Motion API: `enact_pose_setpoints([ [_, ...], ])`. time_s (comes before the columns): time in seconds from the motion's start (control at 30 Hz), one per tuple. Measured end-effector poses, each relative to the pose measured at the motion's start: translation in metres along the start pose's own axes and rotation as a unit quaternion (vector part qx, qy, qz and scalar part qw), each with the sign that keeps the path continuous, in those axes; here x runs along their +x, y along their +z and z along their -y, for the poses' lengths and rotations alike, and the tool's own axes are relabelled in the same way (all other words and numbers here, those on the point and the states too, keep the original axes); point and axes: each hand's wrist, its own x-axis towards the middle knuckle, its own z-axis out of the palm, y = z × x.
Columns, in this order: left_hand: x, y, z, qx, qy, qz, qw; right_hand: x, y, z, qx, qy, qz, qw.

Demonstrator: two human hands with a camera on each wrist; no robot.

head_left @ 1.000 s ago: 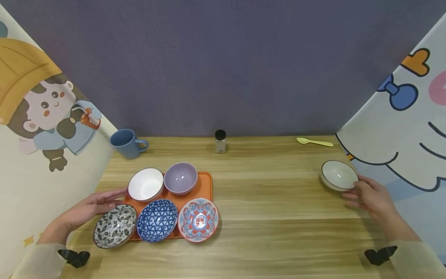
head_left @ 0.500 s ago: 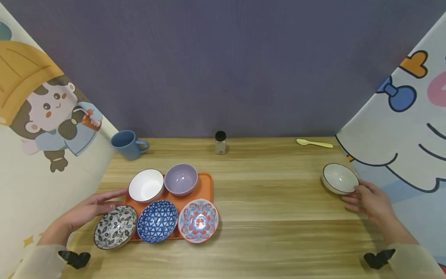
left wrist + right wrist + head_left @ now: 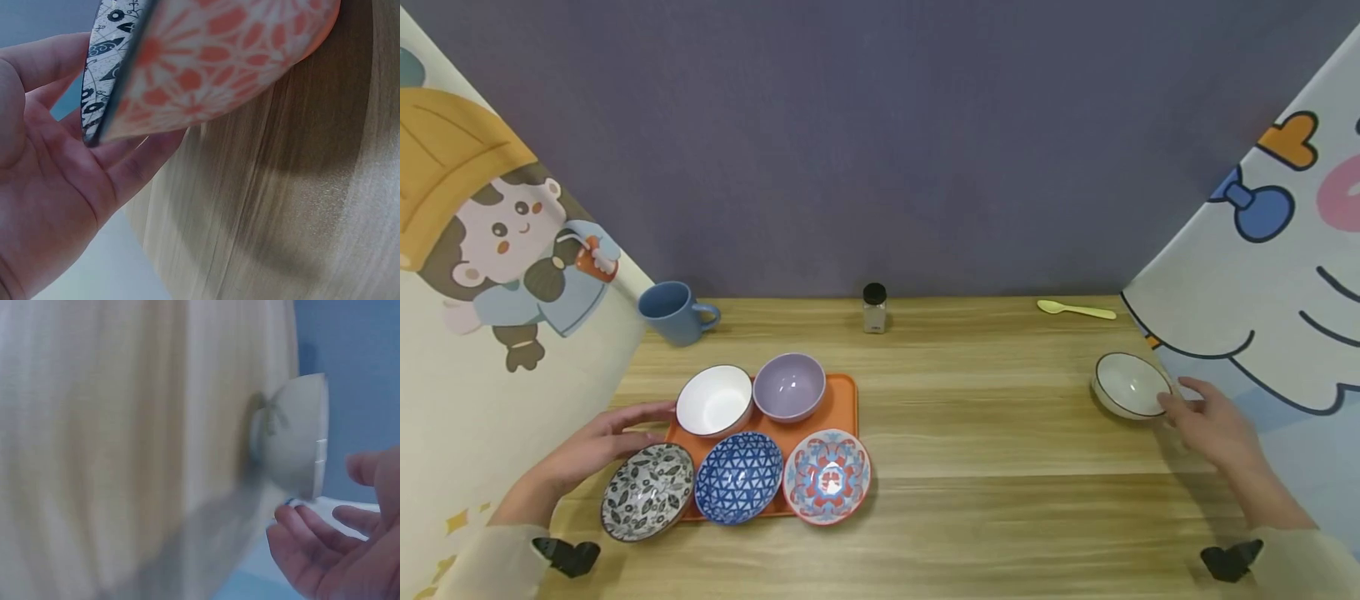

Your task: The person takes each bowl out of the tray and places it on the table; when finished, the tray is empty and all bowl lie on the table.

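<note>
At the right side of the table stands an off-white bowl with a dark rim. My right hand is beside it with fingers spread, and the right wrist view shows a gap between the fingers and the bowl. My left hand lies by the left edge of an orange tray, fingers extended around the rim of a black-and-white floral bowl. In the left wrist view that bowl's orange-patterned outside hides part of the fingers; whether they touch it is unclear.
On the tray sit a white bowl, a purple bowl, a blue triangle-patterned bowl and a red-and-blue bowl. Along the back are a blue mug, a black-capped jar and a yellow spoon.
My right hand has let go of the off-white bowl and drawn slightly away to the right, its fingers spreading. The bowl stays put. My left hand has hardly moved.
</note>
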Motion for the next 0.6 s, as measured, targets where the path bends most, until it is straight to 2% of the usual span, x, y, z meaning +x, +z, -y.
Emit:
enact_pose_setpoints([
  [0.07,0.001,0.0,-0.001,-0.008,-0.005,0.004,0.9999,0.0,-0.009,0.01,-0.044,-0.019,-0.03,0.9984],
  [0.13,0.002,-0.001,-0.001,-0.017,-0.014,0.01,0.9997,0.0,-0.016,0.023,-0.063,-0.04,-0.06,0.9954],
  [0.23,0.002,-0.002,-0.003,-0.024,-0.025,0.017,0.9993,0.0,-0.023,0.052,-0.055,-0.067,-0.085,0.9926],
  [0.33,0.002,-0.004,-0.003,-0.019,-0.033,0.022,0.999,-0.001,-0.02,0.086,-0.036,-0.109,-0.091,0.9892],
  [0.47,0.004,-0.005,-0.005,-0.02,-0.037,0.038,0.9984,-0.004,0.001,0.134,-0.011,-0.189,-0.068,0.9796],
  [0.6,0.007,-0.006,-0.007,-0.025,-0.043,0.055,0.9972,-0.005,0.041,0.177,0.011,-0.245,-0.008,0.9695],
])
